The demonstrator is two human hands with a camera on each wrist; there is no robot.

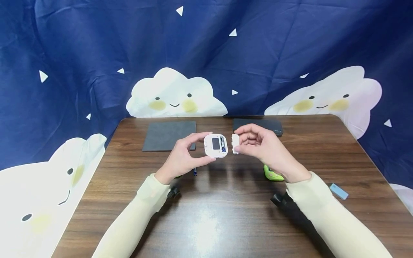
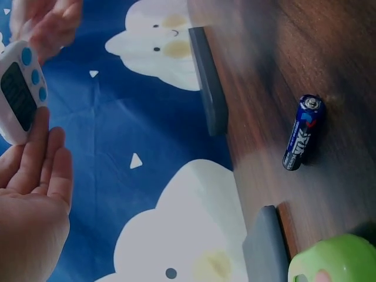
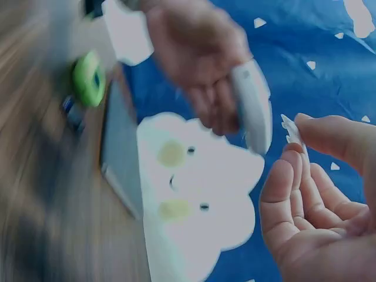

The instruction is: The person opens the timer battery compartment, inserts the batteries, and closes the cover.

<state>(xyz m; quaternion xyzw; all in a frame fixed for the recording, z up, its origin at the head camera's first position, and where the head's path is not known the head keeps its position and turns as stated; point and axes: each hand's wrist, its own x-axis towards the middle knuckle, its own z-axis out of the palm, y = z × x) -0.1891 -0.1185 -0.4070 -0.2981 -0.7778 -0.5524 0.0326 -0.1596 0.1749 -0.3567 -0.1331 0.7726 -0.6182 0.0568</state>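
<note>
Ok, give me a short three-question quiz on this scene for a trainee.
1. Which hand pinches the cover?
2. True or false: the cover is fitted onto the device.
3. In the left wrist view, which of these lies on the table?
A. a spoon
B. a battery
C. a cup

Key:
1. The right hand.
2. False: a gap shows between the cover and the device, which the left hand holds.
3. B.

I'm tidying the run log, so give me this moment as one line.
left hand: holds white device | right hand: pinches white cover | state: cover off, apart from device | table: blue battery
</note>
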